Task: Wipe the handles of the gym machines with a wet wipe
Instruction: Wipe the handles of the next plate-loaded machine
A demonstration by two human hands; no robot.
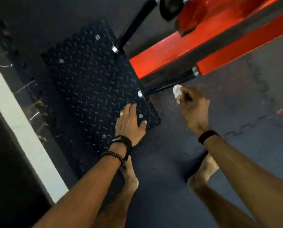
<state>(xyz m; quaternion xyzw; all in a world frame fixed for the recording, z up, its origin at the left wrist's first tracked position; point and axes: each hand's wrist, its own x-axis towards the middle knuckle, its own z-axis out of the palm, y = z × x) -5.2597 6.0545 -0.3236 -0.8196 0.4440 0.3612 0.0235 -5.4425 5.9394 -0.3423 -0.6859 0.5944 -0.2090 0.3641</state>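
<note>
Two bare feet [130,176] stand on the dark rubber floor [167,162]. Above them the left hand [130,122] hangs with fingers straight over the corner of a black tread plate [88,79]. The right hand [193,107] pinches a crumpled white wipe [177,91] just beside the nearer black handle [168,83] of the red machine frame [178,51].
</note>
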